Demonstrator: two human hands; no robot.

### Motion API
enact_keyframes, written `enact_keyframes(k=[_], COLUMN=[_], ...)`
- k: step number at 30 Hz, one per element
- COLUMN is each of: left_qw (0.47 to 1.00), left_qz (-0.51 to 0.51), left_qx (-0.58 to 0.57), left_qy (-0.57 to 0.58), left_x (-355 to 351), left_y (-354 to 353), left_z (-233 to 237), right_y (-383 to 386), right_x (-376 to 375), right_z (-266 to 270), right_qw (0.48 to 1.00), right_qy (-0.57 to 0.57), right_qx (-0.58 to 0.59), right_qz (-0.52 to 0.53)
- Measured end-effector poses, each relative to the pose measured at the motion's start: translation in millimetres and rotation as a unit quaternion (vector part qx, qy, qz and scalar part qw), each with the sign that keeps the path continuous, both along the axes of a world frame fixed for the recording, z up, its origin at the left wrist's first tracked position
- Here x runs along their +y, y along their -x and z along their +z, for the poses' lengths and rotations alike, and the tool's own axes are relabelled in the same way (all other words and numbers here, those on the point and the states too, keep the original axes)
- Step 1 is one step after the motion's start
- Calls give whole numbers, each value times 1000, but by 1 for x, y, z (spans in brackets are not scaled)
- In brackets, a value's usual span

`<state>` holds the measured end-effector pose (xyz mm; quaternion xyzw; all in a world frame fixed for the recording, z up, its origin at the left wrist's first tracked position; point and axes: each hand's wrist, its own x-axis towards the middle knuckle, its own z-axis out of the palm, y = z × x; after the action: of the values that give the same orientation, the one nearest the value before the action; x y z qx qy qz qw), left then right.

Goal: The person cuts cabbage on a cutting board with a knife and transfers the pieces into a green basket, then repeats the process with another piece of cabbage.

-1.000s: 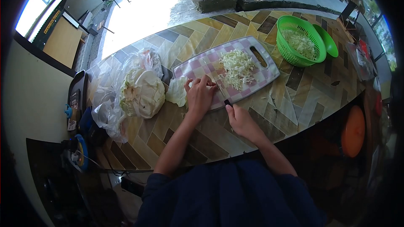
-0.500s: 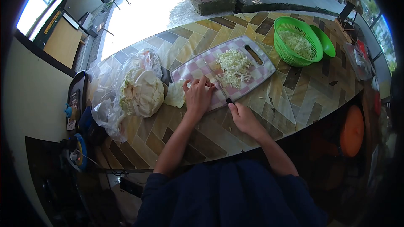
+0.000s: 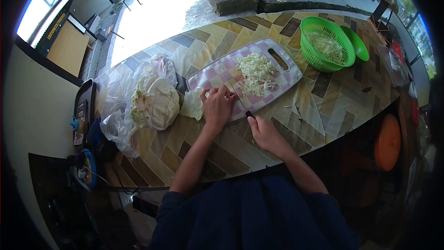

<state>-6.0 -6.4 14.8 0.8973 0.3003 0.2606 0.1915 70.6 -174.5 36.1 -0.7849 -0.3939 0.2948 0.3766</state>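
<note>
My left hand (image 3: 218, 109), fingers curled, presses a cabbage leaf (image 3: 191, 105) at the near left of the pink-and-white checked cutting board (image 3: 210, 75). Part of the leaf sticks out left of the hand; what lies beneath the fingers is hidden. My right hand (image 3: 267, 135) is closed round the black handle of a knife (image 3: 249, 114). The blade lies across the board just right of my left fingertips. Beyond the blade is a heap of shredded cabbage (image 3: 255, 73). To the left, a cut cabbage head (image 3: 159, 105) rests on a clear plastic bag (image 3: 118, 127).
A green colander (image 3: 323, 62) holding shredded cabbage stands at the back right, beside a green bowl (image 3: 357, 45). Plastic packets (image 3: 395, 67) lie at the table's right end. A dark tray (image 3: 84, 95) is at the left end, and an orange round object (image 3: 387, 142) sits below the right edge.
The knife and my right hand have shifted slightly left, bringing the blade nearer my left fingertips. My left hand stays on the leaf.
</note>
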Motion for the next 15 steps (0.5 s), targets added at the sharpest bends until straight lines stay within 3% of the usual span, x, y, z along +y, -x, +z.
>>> enact_keyframes(k=[10,15], left_qw=[1000,999], left_qz=[3,-10], left_qx=[10,18], left_qy=[-16,-34], left_x=[0,-4], left_y=[-2,-6], left_z=[-4,2], right_y=[-2,-11], right_x=[29,6], right_z=[-10,6], right_qw=[999,995], right_qy=[1,45], right_qx=[-52,-83], right_qz=[-4,11])
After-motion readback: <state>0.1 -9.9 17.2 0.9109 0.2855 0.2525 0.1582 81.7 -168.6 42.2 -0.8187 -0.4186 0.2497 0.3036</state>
